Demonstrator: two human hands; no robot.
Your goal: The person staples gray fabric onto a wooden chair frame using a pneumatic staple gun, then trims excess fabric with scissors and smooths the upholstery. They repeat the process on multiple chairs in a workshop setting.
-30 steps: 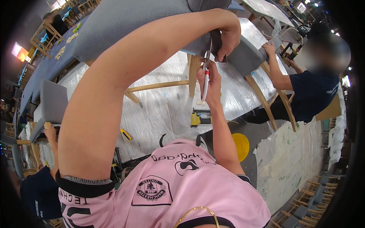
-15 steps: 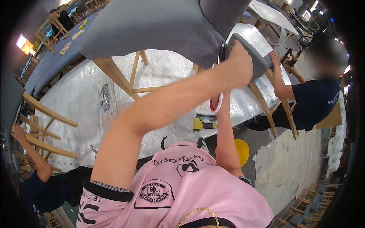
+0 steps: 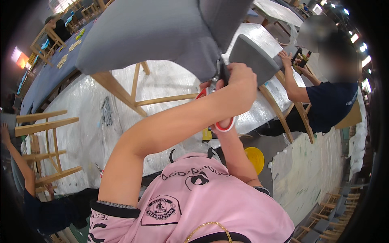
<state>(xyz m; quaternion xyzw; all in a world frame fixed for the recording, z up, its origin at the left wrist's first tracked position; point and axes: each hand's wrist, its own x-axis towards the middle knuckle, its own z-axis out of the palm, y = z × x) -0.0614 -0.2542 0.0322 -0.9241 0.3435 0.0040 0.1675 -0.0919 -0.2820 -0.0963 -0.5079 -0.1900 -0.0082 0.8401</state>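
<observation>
A grey upholstered chair [image 3: 142, 36] with light wooden legs stands before me, the rear corner of its seat nearest my hands. My left hand [image 3: 243, 83] is closed at that corner, reaching across my right arm, with a dark flap of the chair's fabric [image 3: 225, 73] at its fingers. Scissors [image 3: 227, 124] with red and white handles point upward there, their partly open blades against the fabric edge. My right hand [image 3: 219, 86] holds the scissors by the handles. Much of it is hidden behind my left forearm.
Plastic sheeting covers the table [image 3: 162, 81]. On it lie a bundle of metal bolts [image 3: 106, 112] and a partly hidden yellow tool [image 3: 207, 135]. A co-worker [image 3: 328, 101] handles another grey chair [image 3: 251, 56] at right; another [image 3: 40, 206] is at left beside wooden chair legs [image 3: 48, 129]. A yellow stool top [image 3: 254, 160] stands low.
The scissors have come up into clear view at the seat corner, their handles now spread. My left hand has shifted left and down slightly. The chair at left has turned.
</observation>
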